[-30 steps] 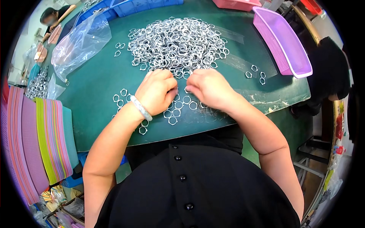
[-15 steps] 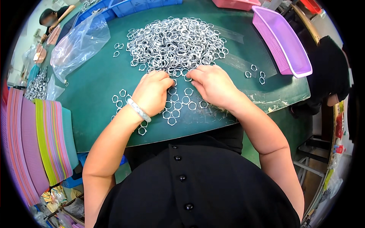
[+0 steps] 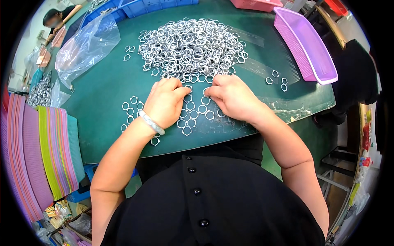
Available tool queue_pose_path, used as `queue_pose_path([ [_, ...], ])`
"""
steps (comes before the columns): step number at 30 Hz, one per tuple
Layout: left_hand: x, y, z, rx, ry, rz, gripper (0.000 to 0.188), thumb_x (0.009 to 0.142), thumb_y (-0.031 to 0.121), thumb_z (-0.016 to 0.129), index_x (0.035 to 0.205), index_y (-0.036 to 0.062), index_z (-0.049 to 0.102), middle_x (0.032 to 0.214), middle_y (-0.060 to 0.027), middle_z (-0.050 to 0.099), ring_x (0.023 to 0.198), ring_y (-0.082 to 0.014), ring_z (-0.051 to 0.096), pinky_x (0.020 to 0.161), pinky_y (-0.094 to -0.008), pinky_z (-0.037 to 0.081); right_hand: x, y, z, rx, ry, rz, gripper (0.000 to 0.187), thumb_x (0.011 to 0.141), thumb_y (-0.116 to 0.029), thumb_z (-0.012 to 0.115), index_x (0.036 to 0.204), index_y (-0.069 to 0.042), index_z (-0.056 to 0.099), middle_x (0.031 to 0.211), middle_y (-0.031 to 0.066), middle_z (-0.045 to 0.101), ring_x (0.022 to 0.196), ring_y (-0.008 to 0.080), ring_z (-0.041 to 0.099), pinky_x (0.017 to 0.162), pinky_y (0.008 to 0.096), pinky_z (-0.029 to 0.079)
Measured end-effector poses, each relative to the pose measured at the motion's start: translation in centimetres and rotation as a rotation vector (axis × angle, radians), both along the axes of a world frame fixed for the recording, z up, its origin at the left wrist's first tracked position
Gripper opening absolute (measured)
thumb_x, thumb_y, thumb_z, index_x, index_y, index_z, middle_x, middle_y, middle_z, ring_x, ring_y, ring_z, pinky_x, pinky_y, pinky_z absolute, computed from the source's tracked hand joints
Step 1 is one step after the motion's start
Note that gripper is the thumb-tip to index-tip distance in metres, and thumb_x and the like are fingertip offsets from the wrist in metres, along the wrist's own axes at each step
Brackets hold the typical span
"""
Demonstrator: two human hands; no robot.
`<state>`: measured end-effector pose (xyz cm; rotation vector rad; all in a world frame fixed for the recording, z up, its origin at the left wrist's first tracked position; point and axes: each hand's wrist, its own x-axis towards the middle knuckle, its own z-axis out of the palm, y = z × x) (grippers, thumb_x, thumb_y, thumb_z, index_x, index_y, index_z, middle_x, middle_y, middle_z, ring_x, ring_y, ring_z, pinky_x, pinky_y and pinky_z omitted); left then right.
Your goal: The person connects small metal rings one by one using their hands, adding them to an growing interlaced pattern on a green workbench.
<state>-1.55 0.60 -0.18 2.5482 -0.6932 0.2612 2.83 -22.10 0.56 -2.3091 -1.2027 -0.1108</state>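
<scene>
A large heap of silver metal rings [image 3: 193,47], each with small lugs on its rim, lies on the green table [image 3: 98,135]. My left hand [image 3: 164,100], with a pale bangle [image 3: 151,122] at its wrist, is closed in front of the heap, thumb and finger at a metal ring [image 3: 188,88]. Opposite it, my right hand [image 3: 234,98] pinches another metal ring [image 3: 206,92] by its edge. Between and below both hands several loose rings [image 3: 191,114] lie flat in a cluster. More rings [image 3: 129,111] lie left of my left wrist, some partly hidden by my forearm.
A purple basket [image 3: 305,45] stands at the right edge, near a few loose rings [image 3: 269,80]. Clear plastic bags [image 3: 88,49] lie at left, blue bins [image 3: 154,7] at the back. Stacked coloured baskets [image 3: 45,151] flank the table's left. Another person [image 3: 55,20] sits far left.
My right hand has drawn back slightly from the heap toward me, bringing a ring nearer the loose cluster. My left hand has barely moved.
</scene>
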Motion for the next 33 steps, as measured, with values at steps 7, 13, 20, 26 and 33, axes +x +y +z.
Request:
queue_pose_path([
  [7, 0.3, 0.0, 0.3, -0.002, -0.037, -0.030, 0.019, 0.078, 0.002, 0.063, 0.095, 0.0067, 0.068, 0.096, -0.0075, 0.062, 0.092, -0.0275, 0.056, 0.085, -0.0382, 0.041, 0.4, 0.1, -0.4, 0.069, 0.028, 0.014, 0.010, 0.076, -0.005, 0.065, 0.085, -0.004, 0.068, 0.073, 0.0099, 0.056, 0.072, 0.0308, 0.058, 0.063, 0.0415, 0.046],
  [13, 0.6, -0.8, -0.1, -0.018, -0.057, -0.005, 0.010, 0.075, 0.006, 0.068, 0.084, 0.0073, 0.064, 0.091, -0.0060, 0.061, 0.091, -0.0268, 0.056, 0.083, -0.0384, 0.041, 0.3, 0.9, -0.8, 0.058, -0.004, -0.033, 0.007, 0.077, -0.007, 0.065, 0.083, -0.005, 0.066, 0.074, 0.0088, 0.055, 0.073, 0.0301, 0.057, 0.065, 0.0414, 0.046],
  [20, 0.9, -1.7, -0.8, -0.049, -0.110, 0.095, 0.009, 0.076, 0.003, 0.067, 0.080, 0.0046, 0.060, 0.091, -0.0078, 0.059, 0.088, -0.0296, 0.055, 0.082, -0.0390, 0.042, 0.2, 1.0, -0.9, 0.074, 0.021, -0.065, 0.005, 0.078, -0.010, 0.063, 0.081, -0.006, 0.064, 0.077, 0.0099, 0.057, 0.078, 0.0306, 0.059, 0.070, 0.0420, 0.047],
  [26, 0.7, -0.9, -0.3, -0.375, 0.087, 0.024, 0.005, 0.082, -0.002, 0.060, 0.084, 0.0006, 0.056, 0.093, -0.0096, 0.057, 0.089, -0.0239, 0.054, 0.083, -0.0327, 0.043, -0.1, 1.1, -0.4, 0.222, 0.056, -0.064, 0.014, 0.080, -0.010, 0.065, 0.093, -0.004, 0.066, 0.082, 0.0105, 0.058, 0.078, 0.0300, 0.059, 0.068, 0.0403, 0.048],
  [33, -0.1, -0.3, 0.2, -0.644, 0.365, -0.090, 0.008, 0.094, 0.008, 0.053, 0.089, 0.0014, 0.055, 0.098, -0.0065, 0.054, 0.092, -0.0152, 0.049, 0.084, -0.0275, 0.041, -0.5, 1.8, 0.0, 0.349, 0.115, 0.014, 0.016, 0.080, -0.005, 0.069, 0.095, -0.003, 0.066, 0.087, 0.0084, 0.059, 0.077, 0.0254, 0.061, 0.066, 0.0344, 0.050],
])
